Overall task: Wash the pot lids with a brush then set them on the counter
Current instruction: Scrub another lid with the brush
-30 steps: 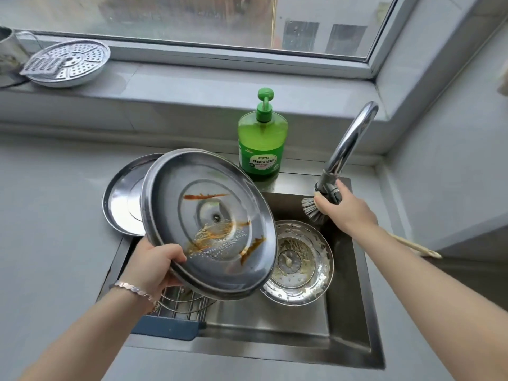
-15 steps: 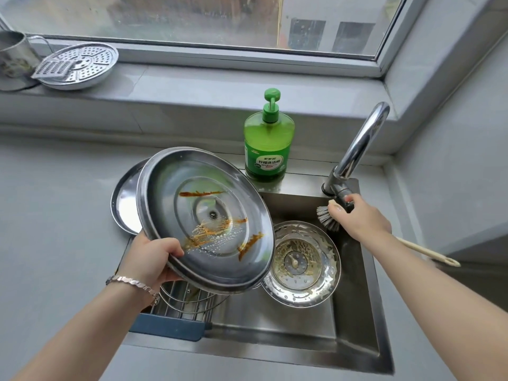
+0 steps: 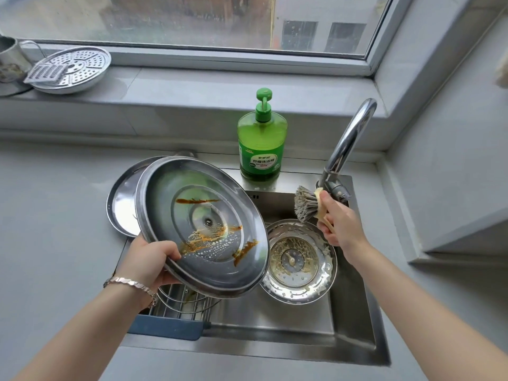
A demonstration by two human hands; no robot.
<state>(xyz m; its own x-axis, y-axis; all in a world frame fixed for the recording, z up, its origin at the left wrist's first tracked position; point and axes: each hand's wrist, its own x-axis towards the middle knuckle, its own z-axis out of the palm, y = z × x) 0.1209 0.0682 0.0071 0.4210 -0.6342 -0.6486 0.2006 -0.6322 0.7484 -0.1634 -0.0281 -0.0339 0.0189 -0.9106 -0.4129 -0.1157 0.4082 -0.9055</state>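
My left hand (image 3: 149,259) grips the near-left rim of a large steel pot lid (image 3: 209,224), tilted over the sink with its inner face towards me; brown and orange sauce streaks mark it. Behind it, another steel lid (image 3: 121,199) lies on the counter at the sink's left edge. My right hand (image 3: 339,221) holds a dish brush (image 3: 305,203) by its pale handle, bristles pointing left, just below the tap's base. A perforated steamer plate (image 3: 299,261) with residue lies in the sink under the brush.
A green dish soap bottle (image 3: 261,141) stands behind the sink (image 3: 354,320). The chrome tap (image 3: 349,138) rises at back right. A wire rack (image 3: 181,298) with a blue edge sits in the sink's left side. A steamer plate (image 3: 74,70) and a metal cup (image 3: 9,61) rest on the windowsill.
My right hand left the tap's base and came nearer, turning the brush so its bristles show fully. The lid in my left hand stayed almost in place.
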